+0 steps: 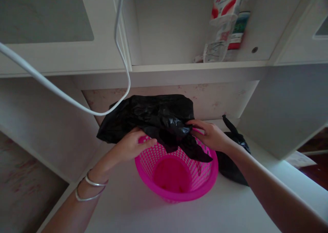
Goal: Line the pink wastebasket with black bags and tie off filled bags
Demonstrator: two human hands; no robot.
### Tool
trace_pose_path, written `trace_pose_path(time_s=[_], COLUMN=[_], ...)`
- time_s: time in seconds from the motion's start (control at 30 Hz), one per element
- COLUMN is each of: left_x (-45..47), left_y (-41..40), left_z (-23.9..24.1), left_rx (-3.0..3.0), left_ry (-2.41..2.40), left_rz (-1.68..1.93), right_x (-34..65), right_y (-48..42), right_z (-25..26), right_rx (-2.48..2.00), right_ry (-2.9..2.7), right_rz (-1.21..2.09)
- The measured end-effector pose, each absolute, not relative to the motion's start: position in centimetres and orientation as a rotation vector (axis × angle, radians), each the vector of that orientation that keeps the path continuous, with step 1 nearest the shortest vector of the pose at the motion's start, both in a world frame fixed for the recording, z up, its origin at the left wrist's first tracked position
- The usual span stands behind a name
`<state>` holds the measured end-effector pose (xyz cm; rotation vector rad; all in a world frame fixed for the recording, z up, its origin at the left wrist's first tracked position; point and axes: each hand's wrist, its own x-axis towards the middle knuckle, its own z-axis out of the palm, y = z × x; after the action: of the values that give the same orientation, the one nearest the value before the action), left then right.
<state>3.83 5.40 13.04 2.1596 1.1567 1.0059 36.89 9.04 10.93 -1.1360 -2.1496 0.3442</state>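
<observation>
A black plastic bag (153, 111) is bunched over the back rim of a pink perforated basket (176, 194), with loose corners hanging into it. My left hand (132, 145) is at the basket's left rim, fingers partly hidden under the bag's edge and thumb pointing right. It appears to have hold of the bag from below. On the other side, my right hand (208, 134) pinches the bag's right side between the fingers, just above the rim. The basket's reddish-pink floor shows between my arms.
Behind my right forearm stands a second black bag (230, 164), knotted at the top. A white cable (77, 105) loops down in front on the left. Above, a cabinet shelf (200, 66) holds a clear plastic bottle (217, 38). The basket rests on a white surface (120, 205).
</observation>
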Motion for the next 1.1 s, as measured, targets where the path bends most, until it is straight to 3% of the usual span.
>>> trace_pose_path(time_s=[0.13, 0.33, 0.83, 1.1], left_x=[1.1, -1.1, -3.7, -5.4], left_y=[6.0, 8.4, 14.6, 16.2], left_z=[11.7, 9.7, 7.1, 7.4], left_rx=[1.856, 0.979, 1.146, 1.389], left_ry=[1.315, 1.219, 1.216, 1.303], left_rz=[1.239, 1.711, 1.523, 1.315], right_x=[38.3, 39.2, 35.6, 35.2], right_y=[8.4, 7.4, 6.8, 5.4], right_z=[10.9, 11.4, 12.6, 14.2], right_rx=[-1.006, -0.877, -0.81, -0.872], right_ry=[-2.175, -2.496, -2.765, -2.951], right_rz=[0.616, 0.5, 0.215, 0.485])
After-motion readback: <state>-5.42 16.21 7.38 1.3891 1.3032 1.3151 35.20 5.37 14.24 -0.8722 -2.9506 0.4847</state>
